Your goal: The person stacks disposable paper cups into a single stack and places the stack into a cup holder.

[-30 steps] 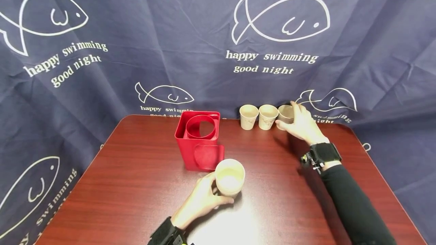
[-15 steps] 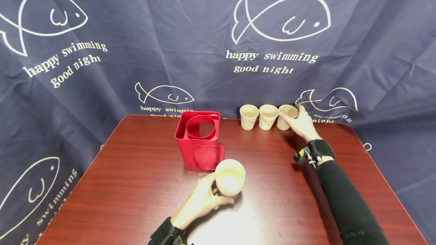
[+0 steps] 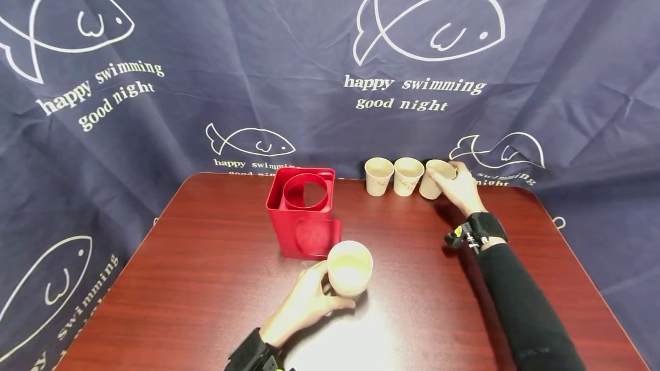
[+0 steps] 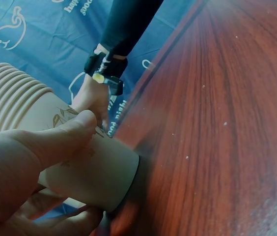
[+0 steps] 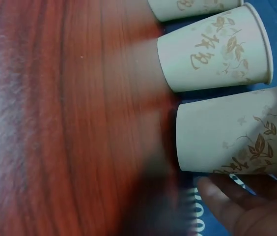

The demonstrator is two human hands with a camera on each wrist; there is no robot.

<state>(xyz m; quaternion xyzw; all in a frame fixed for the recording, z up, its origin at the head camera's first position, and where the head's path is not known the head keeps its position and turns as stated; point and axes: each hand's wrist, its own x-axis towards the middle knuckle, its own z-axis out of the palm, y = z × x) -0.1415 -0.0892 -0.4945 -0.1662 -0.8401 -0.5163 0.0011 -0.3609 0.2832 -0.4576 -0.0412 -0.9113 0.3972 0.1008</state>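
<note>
My left hand [image 3: 303, 303] grips a stack of nested paper cups [image 3: 350, 271] near the middle of the table, just in front of the red holder. In the left wrist view the stack's several rims [image 4: 15, 93] show, with the thumb across a printed leaf pattern. At the back right, my right hand [image 3: 460, 189] holds a single paper cup [image 3: 431, 186], thumb on its near side and fingers behind. This cup leans slightly; in the right wrist view its printed side [image 5: 236, 132] shows. Two more paper cups, a middle one [image 3: 407, 179] and a left one [image 3: 378, 179], stand upright beside it.
A red square holder [image 3: 296, 228] with a round ring in its top stands left of centre. The brown wooden table [image 3: 196, 279] ends at a dark blue fish-print curtain [image 3: 309, 73] behind the cups.
My right hand has shifted slightly at the rightmost paper cup, which has gone from upright to a slight lean. The left hand with its stack stays in place.
</note>
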